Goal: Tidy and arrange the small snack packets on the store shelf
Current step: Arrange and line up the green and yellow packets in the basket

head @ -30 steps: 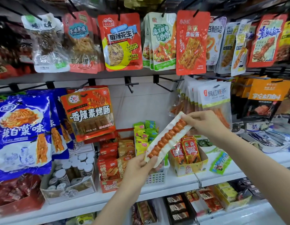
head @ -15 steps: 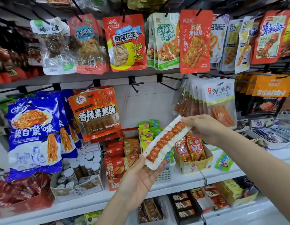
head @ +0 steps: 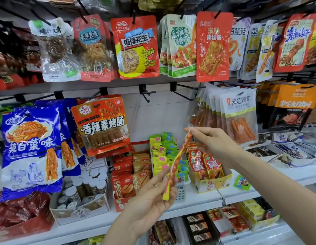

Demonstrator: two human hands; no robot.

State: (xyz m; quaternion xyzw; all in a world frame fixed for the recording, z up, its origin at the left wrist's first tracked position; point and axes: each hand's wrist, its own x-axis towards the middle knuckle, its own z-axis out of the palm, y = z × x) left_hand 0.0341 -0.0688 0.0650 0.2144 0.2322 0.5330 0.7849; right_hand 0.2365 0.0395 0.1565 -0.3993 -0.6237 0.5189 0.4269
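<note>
Snack packet [head: 176, 161] above white shelf [head: 198, 203]

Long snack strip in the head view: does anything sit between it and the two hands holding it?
Nothing visible does. The right hand pinches the top end of the long snack strip, and the left hand holds its lower end directly, in front of the shelf.
</note>
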